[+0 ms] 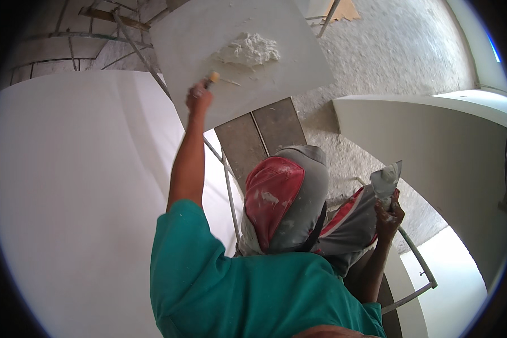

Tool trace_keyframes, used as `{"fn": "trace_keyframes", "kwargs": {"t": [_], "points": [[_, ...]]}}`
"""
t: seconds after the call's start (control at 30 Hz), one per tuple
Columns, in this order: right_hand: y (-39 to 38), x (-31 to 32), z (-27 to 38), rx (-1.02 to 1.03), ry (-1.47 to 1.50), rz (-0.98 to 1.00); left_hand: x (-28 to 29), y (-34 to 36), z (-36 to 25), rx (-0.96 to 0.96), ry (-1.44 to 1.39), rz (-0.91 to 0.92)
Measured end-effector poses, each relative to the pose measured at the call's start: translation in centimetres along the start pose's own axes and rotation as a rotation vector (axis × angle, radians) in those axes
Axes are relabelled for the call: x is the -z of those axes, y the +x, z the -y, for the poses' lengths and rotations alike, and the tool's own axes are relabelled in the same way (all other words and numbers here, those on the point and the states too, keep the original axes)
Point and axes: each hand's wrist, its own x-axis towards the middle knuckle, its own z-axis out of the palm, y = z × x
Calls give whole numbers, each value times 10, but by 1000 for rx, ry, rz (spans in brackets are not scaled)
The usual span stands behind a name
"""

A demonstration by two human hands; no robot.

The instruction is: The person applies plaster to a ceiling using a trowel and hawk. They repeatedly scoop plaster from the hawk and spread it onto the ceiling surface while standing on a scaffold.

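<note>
Obs.: I see the left hand point(199, 97) raised to the near left edge of the board point(298, 67), fist closed round a knife point(213, 78) with an orange handle. The thin blade lies flat on the board and points at the plaster heap point(248, 49). The heap sits near the board's middle, apart from the hand, beyond the blade tip. Board otherwise bare. Right hand point(389, 216) low, well apart from the board, fingers wrapped round the handle of a trowel point(386, 179). Its blade stands upright and is smeared with white plaster. Planks point(259, 135) run under the board's near edge. White wall point(67, 197) to the left.
</note>
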Motion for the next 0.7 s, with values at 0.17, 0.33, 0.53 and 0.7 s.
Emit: {"fn": "trace_keyframes", "kwargs": {"t": [0.17,0.33,0.53,0.7], "points": [[3,12,-14,-122,-5,98,-37,14,-26,22,29,-61],[8,4,-25,58,-47,83,-44,-62,-47,-308,-49,100],[65,-44,17,29,194,248,55,-106,-71,-115,-1256,389],[97,-97,62,211,110,300,129,-184,-156,-241,-1763,226]]}}
